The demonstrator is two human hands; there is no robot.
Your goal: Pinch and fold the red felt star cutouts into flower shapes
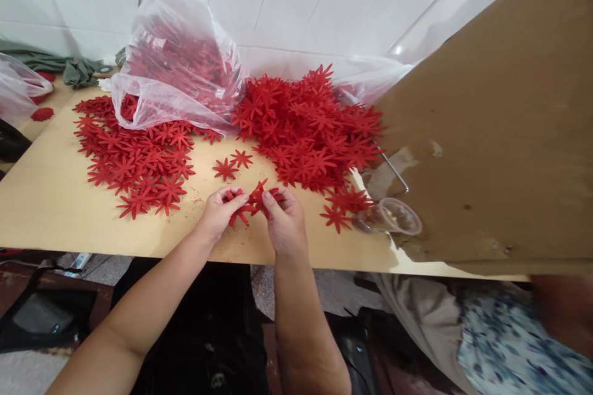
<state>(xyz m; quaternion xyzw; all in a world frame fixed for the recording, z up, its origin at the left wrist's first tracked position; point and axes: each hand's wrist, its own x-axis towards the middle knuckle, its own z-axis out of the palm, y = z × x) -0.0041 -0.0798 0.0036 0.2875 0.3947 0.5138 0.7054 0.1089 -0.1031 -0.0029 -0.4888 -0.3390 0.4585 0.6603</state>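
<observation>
pinching red flower-shaped pieces [258, 197] in the grip of left hand [218, 213] and right hand [287, 225], over pale tan tabletop [50, 203], with matching red heap [315, 126] beyond.

White tiled wall [315, 6], with thin joints and a small bright reflection [398, 49] toward the right, stands behind a pale tabletop [41, 210]. A brown panel [500, 123] occupies the right side; speckled grey floor [263, 289] shows below.

Hands [288, 222] and forearms [162, 290] bare; black clothing [199, 321] over lap, small pale mark [217, 379] low down.
</observation>
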